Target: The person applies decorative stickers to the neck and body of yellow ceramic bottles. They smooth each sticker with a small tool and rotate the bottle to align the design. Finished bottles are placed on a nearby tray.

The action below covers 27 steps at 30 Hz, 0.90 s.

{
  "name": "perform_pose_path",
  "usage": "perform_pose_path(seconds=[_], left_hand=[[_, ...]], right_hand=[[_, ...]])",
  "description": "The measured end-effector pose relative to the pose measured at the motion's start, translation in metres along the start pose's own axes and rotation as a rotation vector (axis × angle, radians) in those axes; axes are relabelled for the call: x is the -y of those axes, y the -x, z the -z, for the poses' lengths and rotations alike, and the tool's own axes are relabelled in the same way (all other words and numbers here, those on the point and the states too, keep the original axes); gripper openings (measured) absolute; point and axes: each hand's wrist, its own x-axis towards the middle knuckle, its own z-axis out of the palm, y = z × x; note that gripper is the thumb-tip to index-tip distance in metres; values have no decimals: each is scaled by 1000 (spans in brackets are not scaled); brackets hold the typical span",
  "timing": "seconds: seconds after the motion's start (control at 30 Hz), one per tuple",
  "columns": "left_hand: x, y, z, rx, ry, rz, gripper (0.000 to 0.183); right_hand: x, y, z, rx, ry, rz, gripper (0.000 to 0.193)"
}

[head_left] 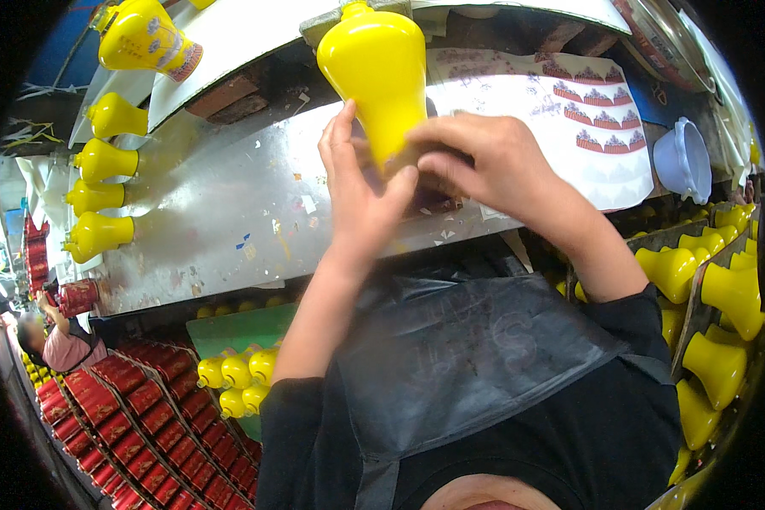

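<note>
A glossy yellow vase (378, 64) stands on the worktable right in front of me, its neck away from me and its narrow foot toward my hands. My left hand (357, 191) is closed about the left side of the lower vase, fingertips on the wall and thumb by the foot. On the other side, my right hand (497, 157) bends its fingers together against the foot. Whatever those fingertips pinch, if anything, is blurred and partly hidden.
A sheet of printed border decals (595, 106) lies to the right, beside a pale blue bowl (682, 161). Several small yellow vases (102, 197) line the table's left end, near a decorated yellow vase (149, 38). Racked red pieces (144, 399) and a person (64, 344) are lower left; yellow vases (714, 365) fill racks at right.
</note>
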Motion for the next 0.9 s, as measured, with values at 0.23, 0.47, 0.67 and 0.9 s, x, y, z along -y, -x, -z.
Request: perform_pose_path(seconds=[0.23, 0.47, 0.67, 0.9], left_hand=[[4, -1, -7, -60, 136, 24, 90], [-5, 0, -7, -71, -267, -196, 105], [4, -2, -6, -109, -190, -175, 104], [11, -1, -2, -43, -225, -188, 114]], right_hand=[[0, -31, 13, -29, 134, 273, 28], [7, -40, 16, 2, 290, 322, 30], [-11, -23, 11, -231, 225, 64, 23], [-17, -14, 3, -225, 150, 63, 33]])
